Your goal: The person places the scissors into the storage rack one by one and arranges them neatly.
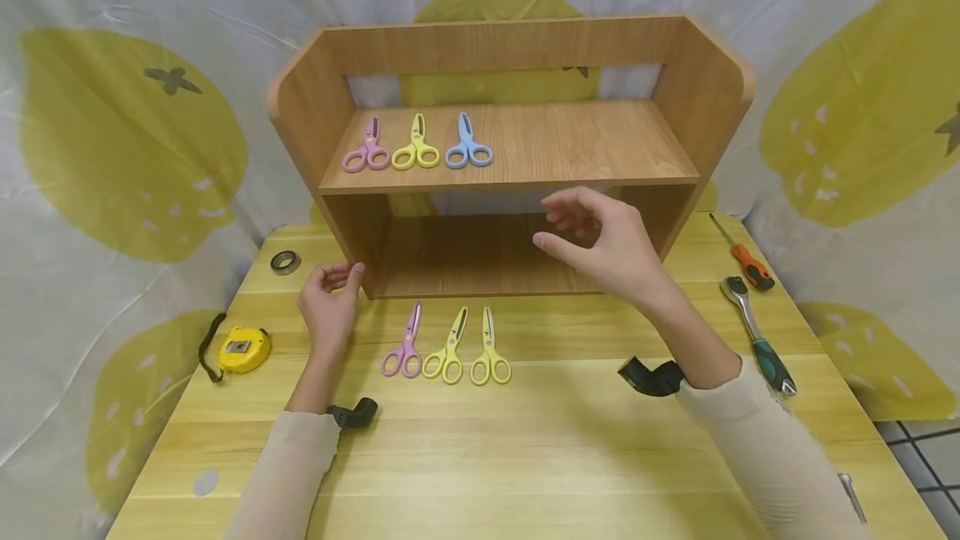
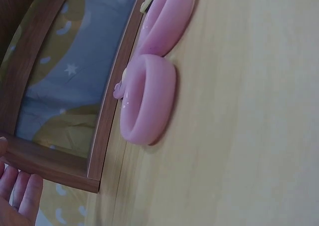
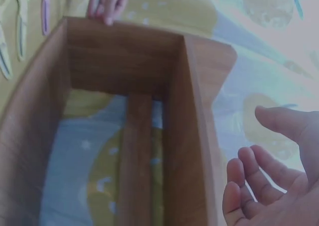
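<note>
tabletop, near end: a grey disc (image 1: 206, 482) lies at the left of the wood-grain table (image 1: 465, 457); a slim metal piece (image 1: 850, 494) lies beside the right sleeve (image 1: 780, 448).
tabletop, sides: a yellow tape measure (image 1: 245, 350) with a black strap at the left, a ratchet wrench (image 1: 772, 367) at the right.
lower scissors row: purple scissors (image 1: 407, 347), left yellow scissors (image 1: 451, 347) and right yellow scissors (image 1: 489, 348) lie side by side before the wooden shelf (image 1: 510, 44), blades pointing towards it.
left hand (image 1: 330, 302): fingers bent at the front edge of the shelf's left side panel; whether they pinch it, i cannot tell.
right hand (image 1: 603, 244): raised before the shelf, fingers released and softly curved, thumb apart, nothing held.
tabletop, far end: a dark ring (image 1: 285, 262) left of the shelf, an orange-and-black screwdriver (image 1: 750, 267) right of it.
upper scissors row: pink scissors (image 1: 371, 146), yellow scissors (image 1: 416, 146) and blue scissors (image 1: 466, 142) lie on the upper board, left to middle, handles frontward.
backdrop: a lemon-print curtain (image 1: 135, 140) behind the shelf.
</note>
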